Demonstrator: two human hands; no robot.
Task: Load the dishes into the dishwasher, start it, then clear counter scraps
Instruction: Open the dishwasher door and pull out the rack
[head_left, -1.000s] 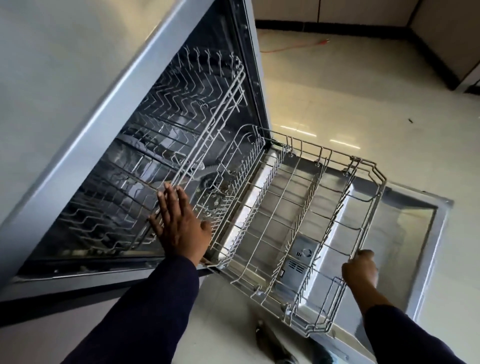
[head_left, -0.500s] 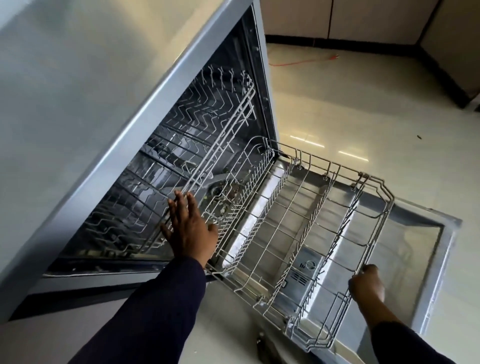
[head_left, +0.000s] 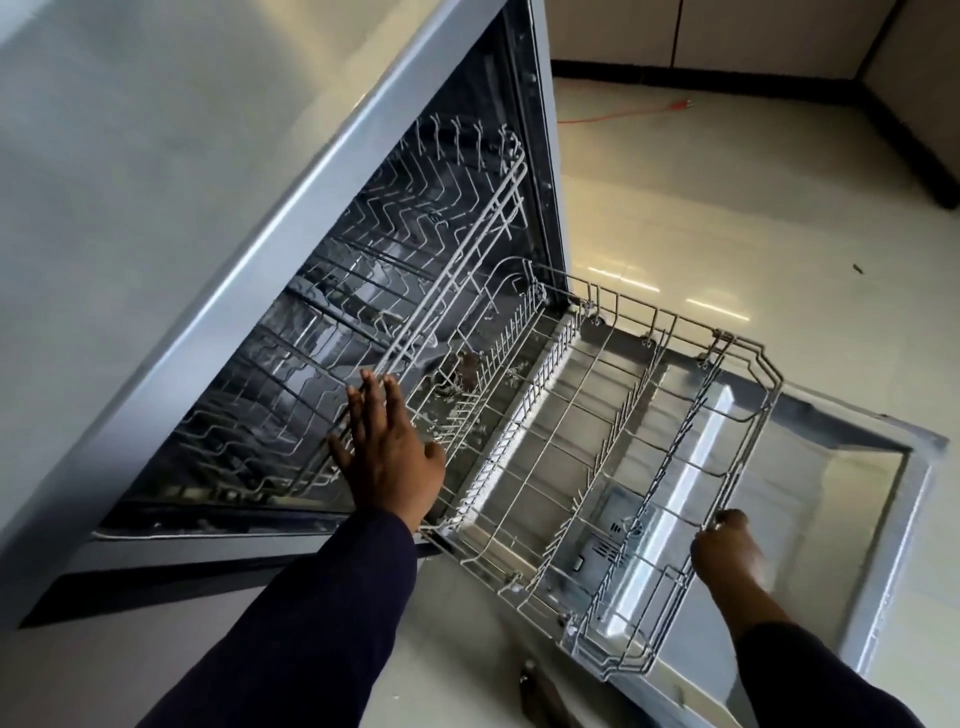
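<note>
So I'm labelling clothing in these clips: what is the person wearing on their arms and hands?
Both arms are covered by long, dark navy sleeves, the left sleeve and the right sleeve, plain with no visible markings, ending at the wrists. The left hand and right hand are bare: no gloves, rings or watch show.

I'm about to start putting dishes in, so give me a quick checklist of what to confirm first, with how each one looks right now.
1. Dishwasher door fully down: ok, it lies flat and open.
2. Lower rack pulled out over the door: ok.
3. Lower rack free of dishes: ok, only bare wire shows.
4. Upper rack out of the way: ok, it sits inside the tub, left hand flat against its front edge.
5. Right hand free to pick up a dish: not ok, it grips the lower rack's front rim.
6. Dishes within reach: cannot tell, none are in view.
</note>
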